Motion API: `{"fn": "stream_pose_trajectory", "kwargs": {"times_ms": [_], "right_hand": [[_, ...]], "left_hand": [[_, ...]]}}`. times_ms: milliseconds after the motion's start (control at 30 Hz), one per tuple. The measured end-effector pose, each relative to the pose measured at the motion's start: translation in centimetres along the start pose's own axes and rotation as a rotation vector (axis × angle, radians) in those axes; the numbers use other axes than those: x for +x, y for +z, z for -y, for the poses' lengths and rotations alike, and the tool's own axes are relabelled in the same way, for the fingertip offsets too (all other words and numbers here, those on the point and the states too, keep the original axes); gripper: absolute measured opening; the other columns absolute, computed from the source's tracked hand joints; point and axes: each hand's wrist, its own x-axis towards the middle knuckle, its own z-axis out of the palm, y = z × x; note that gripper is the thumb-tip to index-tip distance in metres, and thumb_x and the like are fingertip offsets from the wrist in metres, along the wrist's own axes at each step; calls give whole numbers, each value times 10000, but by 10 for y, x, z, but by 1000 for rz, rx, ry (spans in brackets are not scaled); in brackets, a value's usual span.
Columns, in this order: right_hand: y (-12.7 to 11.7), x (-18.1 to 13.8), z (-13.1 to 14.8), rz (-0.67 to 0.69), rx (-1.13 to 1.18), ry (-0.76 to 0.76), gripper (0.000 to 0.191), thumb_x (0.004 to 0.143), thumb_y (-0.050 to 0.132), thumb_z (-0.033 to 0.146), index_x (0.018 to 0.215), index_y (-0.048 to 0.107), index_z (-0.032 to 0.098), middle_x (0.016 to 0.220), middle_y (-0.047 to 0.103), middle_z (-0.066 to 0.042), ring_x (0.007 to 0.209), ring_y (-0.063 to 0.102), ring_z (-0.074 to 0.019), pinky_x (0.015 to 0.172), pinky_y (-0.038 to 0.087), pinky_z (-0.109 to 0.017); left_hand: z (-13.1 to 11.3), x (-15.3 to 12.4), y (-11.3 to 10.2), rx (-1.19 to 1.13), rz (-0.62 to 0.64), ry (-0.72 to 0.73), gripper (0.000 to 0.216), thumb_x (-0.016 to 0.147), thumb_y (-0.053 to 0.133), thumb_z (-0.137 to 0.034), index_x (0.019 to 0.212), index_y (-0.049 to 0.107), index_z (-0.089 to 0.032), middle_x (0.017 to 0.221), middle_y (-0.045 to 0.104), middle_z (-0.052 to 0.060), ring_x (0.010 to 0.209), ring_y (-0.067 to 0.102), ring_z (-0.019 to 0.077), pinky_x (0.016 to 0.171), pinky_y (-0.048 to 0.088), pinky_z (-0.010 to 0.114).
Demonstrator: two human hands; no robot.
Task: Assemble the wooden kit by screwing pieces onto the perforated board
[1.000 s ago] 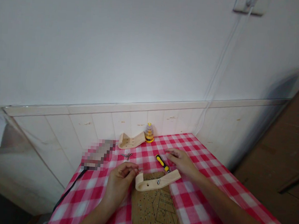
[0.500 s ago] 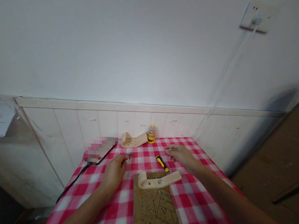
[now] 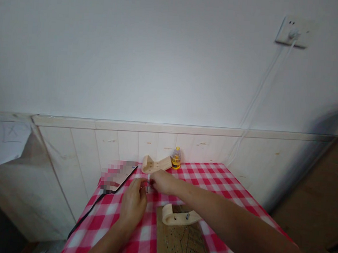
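My left hand (image 3: 134, 202) and my right hand (image 3: 161, 181) meet fingertip to fingertip over the red-checked tablecloth (image 3: 228, 192), at the spot where small screws (image 3: 148, 183) lie. Left fingers pinch together on what looks like a screw. Right fingers curl down beside them; what they hold is hidden. My right forearm crosses above a curved wooden hook piece (image 3: 180, 216) with a screw in it, which lies on a speckled board (image 3: 178, 244). The yellow-handled screwdriver is hidden behind that arm.
A second wooden hook piece (image 3: 156, 165) and a small yellow bit holder (image 3: 176, 159) stand at the table's far edge by the panelled wall. A phone (image 3: 118, 175) with a black cable (image 3: 86, 217) lies at the far left corner. A white cord hangs from a wall socket (image 3: 294, 32).
My right hand swung left from beside the screwdriver to the screws and now meets my left hand there. The head camera shifted, so the table sits lower and further right.
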Motion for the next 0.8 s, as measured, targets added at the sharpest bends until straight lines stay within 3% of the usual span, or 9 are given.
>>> {"fn": "stream_pose_trajectory", "kwargs": {"times_ms": [167, 333, 567, 633, 733, 800], "right_hand": [[8, 6, 7, 72, -108, 54, 309, 989, 644, 327, 1251, 620, 165, 1241, 657, -88, 1032, 683, -237, 866, 593, -437], [5, 1, 10, 104, -149, 29, 231, 989, 645, 308, 1157, 658, 149, 1134, 693, -63, 948, 700, -209, 812, 605, -392], [2, -7, 2, 158, -131, 27, 289, 978, 657, 337, 1199, 649, 151, 1196, 675, -67, 998, 691, -241, 837, 600, -414], [2, -5, -2, 142, -108, 30, 307, 980, 654, 333, 1233, 634, 159, 1235, 661, -79, 1027, 684, -244, 856, 595, -428], [-1, 2, -7, 96, -81, 39, 316, 985, 648, 327, 1256, 621, 168, 1263, 649, -90, 1052, 676, -243, 876, 588, -441], [-1, 6, -7, 83, -65, 35, 312, 984, 649, 324, 1252, 624, 168, 1263, 651, -90, 1051, 676, -242, 874, 588, -439]], "left_hand": [[-7, -4, 1, -93, -41, 51, 291, 957, 385, -253, 1090, 621, -147, 953, 678, 114, 865, 651, 262, 767, 529, 397], [-13, -7, -4, -200, -40, 87, 298, 983, 417, -329, 1102, 637, -166, 1014, 704, 113, 899, 668, 254, 787, 535, 383], [-34, -23, -15, -386, 151, 123, 334, 1017, 433, -417, 1037, 677, -190, 929, 711, 91, 865, 656, 233, 756, 512, 338], [-37, -25, -13, -457, 117, 37, 367, 1008, 445, -476, 1015, 675, -190, 800, 663, 53, 753, 621, 209, 672, 493, 307], [-35, -19, -9, -647, -54, -191, 442, 952, 493, -608, 927, 639, -191, 640, 512, -28, 549, 470, 145, 495, 381, 243], [-32, -11, -8, -740, -165, -293, 474, 906, 532, -665, 862, 597, -197, 632, 460, -50, 521, 407, 118, 462, 333, 220]]}}
